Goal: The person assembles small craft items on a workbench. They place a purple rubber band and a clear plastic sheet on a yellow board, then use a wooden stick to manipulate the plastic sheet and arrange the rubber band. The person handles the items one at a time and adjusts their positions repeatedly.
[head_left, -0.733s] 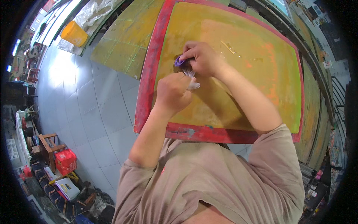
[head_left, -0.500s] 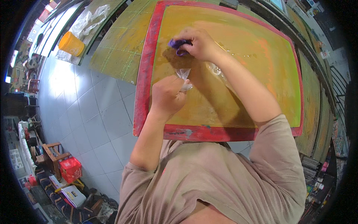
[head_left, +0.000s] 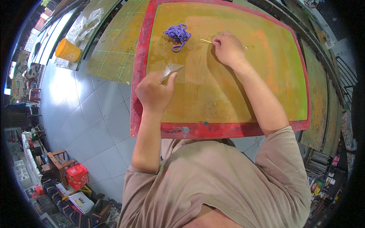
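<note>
A framed screen (head_left: pixel 228 87) with a yellowish-brown surface and a red-painted frame (head_left: pixel 178 131) lies in front of me. My left hand (head_left: pixel 154 91) is closed at its left side, gripping a piece of clear plastic film (head_left: pixel 171 70) whose pointed end sticks out past the thumb. Farther right, my right hand (head_left: pixel 230 49) pinches a thin golden stick (head_left: pixel 205 40) that points left, just over the screen. A loose tangle of purple yarn (head_left: pixel 178 35) lies on the far left of the screen, between and beyond my hands, touched by neither.
Left of the screen is a green-streaked board (head_left: pixel 118 41). Beyond it, a yellow bucket (head_left: pixel 68 50) and crumpled white plastic (head_left: pixel 88 24) rest on another board. A red bag (head_left: pixel 77 175) and a wooden stool (head_left: pixel 61 163) stand low on the left, on the tiled floor (head_left: pixel 97 133).
My right hand has let go of the purple yarn, moved right and taken hold of the golden stick. My left hand has shifted slightly left, still gripping the plastic.
</note>
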Available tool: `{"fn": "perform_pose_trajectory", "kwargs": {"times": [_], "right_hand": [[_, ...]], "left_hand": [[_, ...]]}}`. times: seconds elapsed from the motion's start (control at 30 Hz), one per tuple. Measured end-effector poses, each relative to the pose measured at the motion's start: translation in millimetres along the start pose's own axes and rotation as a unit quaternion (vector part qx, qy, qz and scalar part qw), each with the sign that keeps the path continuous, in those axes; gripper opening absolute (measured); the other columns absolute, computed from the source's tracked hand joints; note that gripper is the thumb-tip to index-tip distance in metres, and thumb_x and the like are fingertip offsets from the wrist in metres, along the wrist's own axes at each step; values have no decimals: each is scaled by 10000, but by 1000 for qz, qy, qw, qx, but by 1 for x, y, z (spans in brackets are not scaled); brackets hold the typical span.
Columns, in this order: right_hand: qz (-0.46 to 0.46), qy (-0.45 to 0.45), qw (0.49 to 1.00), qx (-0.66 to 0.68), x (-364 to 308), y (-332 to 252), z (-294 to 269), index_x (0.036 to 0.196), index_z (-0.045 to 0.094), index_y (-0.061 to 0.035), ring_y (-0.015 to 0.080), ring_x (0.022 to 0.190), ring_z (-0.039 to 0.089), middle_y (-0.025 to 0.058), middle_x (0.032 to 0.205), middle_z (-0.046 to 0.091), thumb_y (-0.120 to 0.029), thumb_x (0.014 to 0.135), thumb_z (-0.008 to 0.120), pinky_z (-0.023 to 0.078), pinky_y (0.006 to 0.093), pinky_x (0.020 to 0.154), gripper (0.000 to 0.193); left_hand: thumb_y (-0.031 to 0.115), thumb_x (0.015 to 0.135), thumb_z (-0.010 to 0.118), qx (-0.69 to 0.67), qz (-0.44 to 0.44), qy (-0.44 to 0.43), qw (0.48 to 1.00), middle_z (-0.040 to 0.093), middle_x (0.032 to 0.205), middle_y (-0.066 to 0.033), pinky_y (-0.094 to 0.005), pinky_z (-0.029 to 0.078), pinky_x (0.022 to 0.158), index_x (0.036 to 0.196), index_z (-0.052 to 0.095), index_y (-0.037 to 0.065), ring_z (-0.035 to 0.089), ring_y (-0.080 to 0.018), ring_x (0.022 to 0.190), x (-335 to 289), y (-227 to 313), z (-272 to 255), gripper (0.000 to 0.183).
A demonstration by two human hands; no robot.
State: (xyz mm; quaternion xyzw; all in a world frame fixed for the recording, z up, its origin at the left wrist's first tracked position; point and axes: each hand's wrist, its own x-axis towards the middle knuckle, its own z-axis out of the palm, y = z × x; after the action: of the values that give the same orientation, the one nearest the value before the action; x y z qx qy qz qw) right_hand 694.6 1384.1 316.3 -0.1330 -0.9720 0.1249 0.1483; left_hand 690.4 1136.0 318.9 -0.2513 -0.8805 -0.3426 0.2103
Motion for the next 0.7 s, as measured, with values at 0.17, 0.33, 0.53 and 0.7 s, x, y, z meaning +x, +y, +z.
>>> {"fn": "perform_pose_trajectory", "kwargs": {"times": [0.17,0.33,0.53,0.7], "right_hand": [[-68,18,974,213,-8,-37,13,863,594,-49,347,847,568,168,881,604,-121,828,481,449,444,724,138],[-115,47,952,281,-13,-48,32,851,579,-51,359,777,575,156,825,610,-119,823,494,449,439,664,112],[-136,82,947,281,-17,-46,41,849,574,-68,346,777,576,125,801,609,-142,834,500,444,439,658,107],[-148,81,950,262,-16,-44,44,860,577,-75,341,771,578,126,808,609,-146,846,484,440,432,674,117]], "left_hand": [[175,696,708,-10,-16,29,999,620,710,-71,-332,455,521,810,689,124,603,-257,642,2,0,2,126],[85,668,667,29,51,-27,998,633,912,-103,-349,429,744,814,687,107,594,-280,910,6,3,-9,149],[-26,683,600,-151,151,-125,969,638,1008,-124,-416,365,903,866,654,55,552,-312,1071,6,-13,2,207],[-92,737,544,-247,38,-164,954,645,968,-144,-390,435,872,924,622,11,598,-300,1000,-1,-12,6,227]]}}
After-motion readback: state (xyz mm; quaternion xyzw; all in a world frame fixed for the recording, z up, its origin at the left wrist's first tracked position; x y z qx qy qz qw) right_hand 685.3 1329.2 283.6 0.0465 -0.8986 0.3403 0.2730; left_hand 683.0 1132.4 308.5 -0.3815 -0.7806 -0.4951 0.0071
